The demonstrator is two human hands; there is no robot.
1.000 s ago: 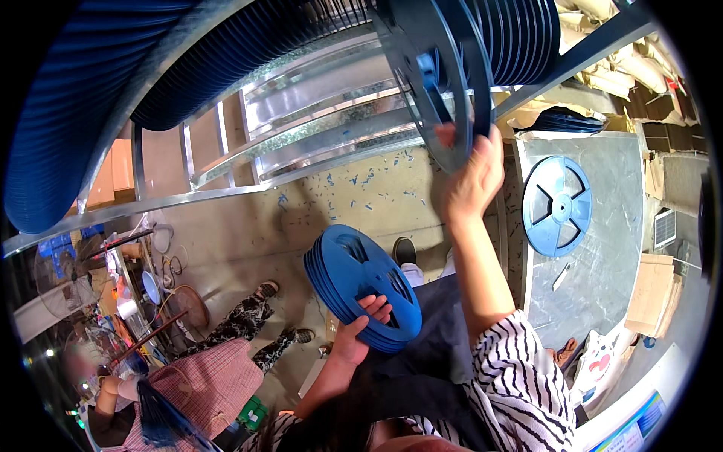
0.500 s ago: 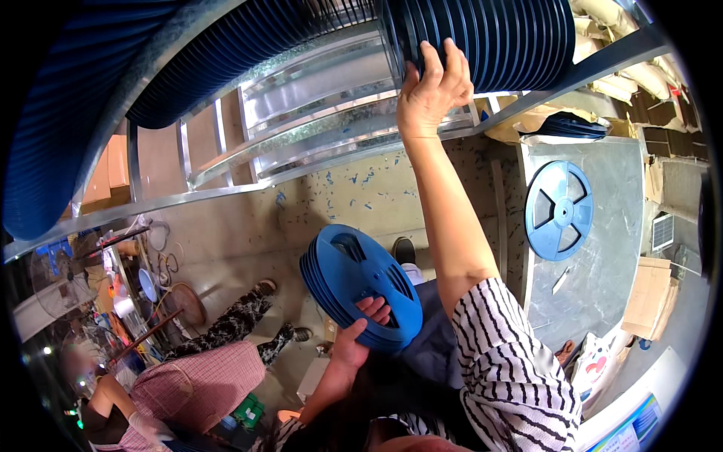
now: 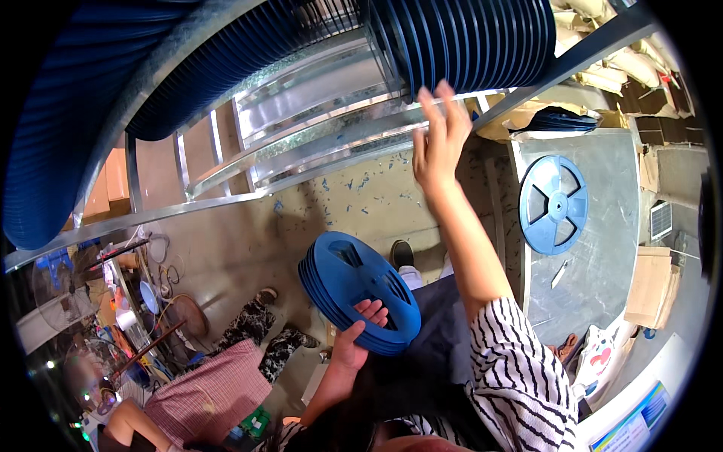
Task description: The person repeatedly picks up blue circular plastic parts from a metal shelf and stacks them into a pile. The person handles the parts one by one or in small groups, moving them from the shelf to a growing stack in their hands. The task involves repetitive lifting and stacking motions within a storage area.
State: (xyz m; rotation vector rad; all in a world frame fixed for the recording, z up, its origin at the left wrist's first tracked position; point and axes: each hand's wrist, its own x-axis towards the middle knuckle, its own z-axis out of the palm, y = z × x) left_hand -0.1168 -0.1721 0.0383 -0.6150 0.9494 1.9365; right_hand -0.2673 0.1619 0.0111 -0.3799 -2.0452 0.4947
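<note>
In my left hand (image 3: 352, 345) is a stack of blue plastic reel flanges (image 3: 325, 280), round discs with cut-out windows, held tilted in front of my body. The fingers come up through a window of the top disc, with the thumb at the near side. My right hand (image 3: 443, 143) is raised, slightly blurred, with its fingers apart and nothing in it. It is just below a long row of blue flanges (image 3: 474, 49) standing on edge in a metal rack (image 3: 301, 172). On the grey table (image 3: 602, 264) at the right lies a single flange (image 3: 558, 236).
A small cutter-like tool (image 3: 559, 274) lies on the table, with cardboard (image 3: 649, 286) at its right edge. More dark blue discs (image 3: 561, 120) rest in brown paper at its far end. At left, a person in a checked garment (image 3: 215, 384) is close by. Blue scraps litter the floor.
My right hand has come away from the row of flanges, moving down toward me. The left hand still holds the stack. The person at left has shifted slightly.
</note>
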